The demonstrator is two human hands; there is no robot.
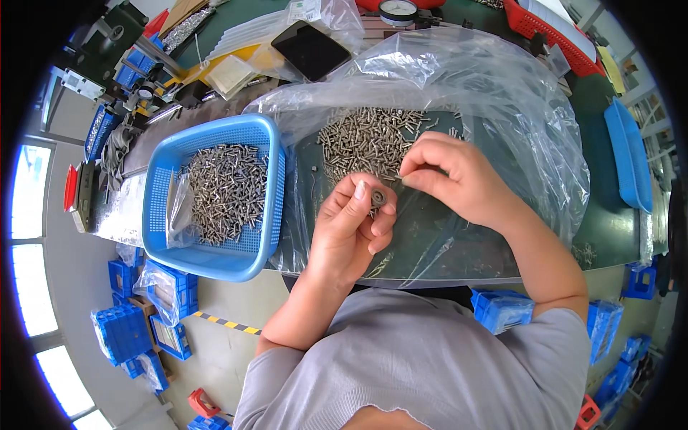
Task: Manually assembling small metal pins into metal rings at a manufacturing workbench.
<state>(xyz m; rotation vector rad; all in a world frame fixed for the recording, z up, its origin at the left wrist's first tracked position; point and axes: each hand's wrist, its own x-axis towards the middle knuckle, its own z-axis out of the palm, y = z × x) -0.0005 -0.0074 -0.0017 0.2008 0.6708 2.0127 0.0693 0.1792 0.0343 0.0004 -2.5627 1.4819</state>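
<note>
In front of my chest, my left hand (352,222) is closed round a small, round metal piece (378,197) with a hole in its face. Just right of it and slightly higher, my right hand (453,175) pinches thumb and forefinger together. Whatever lies between those fingertips is too small to make out. Behind both hands spreads a heap of small metal pins (365,140) on a clear plastic sheet (494,86). To the left stands a blue plastic basket (265,208), partly filled with more small metal pins (228,190) and a clear bag.
A black phone (311,50) lies at the back of the green table (602,172). Measuring equipment stands at the far left, and a dial gauge (398,10) at the back. A red basket (534,25) and a blue tray (627,154) sit to the right. Blue crates (122,333) stand on the floor.
</note>
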